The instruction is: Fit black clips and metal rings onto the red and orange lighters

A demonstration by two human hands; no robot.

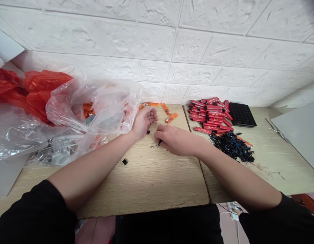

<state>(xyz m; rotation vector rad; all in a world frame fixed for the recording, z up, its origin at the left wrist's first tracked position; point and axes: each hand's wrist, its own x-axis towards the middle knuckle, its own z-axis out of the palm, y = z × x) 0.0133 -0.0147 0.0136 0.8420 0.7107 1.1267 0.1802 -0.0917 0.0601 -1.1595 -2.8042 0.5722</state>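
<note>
Black piece (160,142): pinched.
Right hand (174,139): back upward, fingertips clamped on it.
Left hand (143,122): loosely curled, unclamped, just beside.

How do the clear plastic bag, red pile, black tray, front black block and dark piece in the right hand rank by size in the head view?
1. Clear plastic bag
2. Red pile
3. Black tray
4. Front black block and dark piece: unsure; both look small, and the right hand partly covers the piece.
</note>
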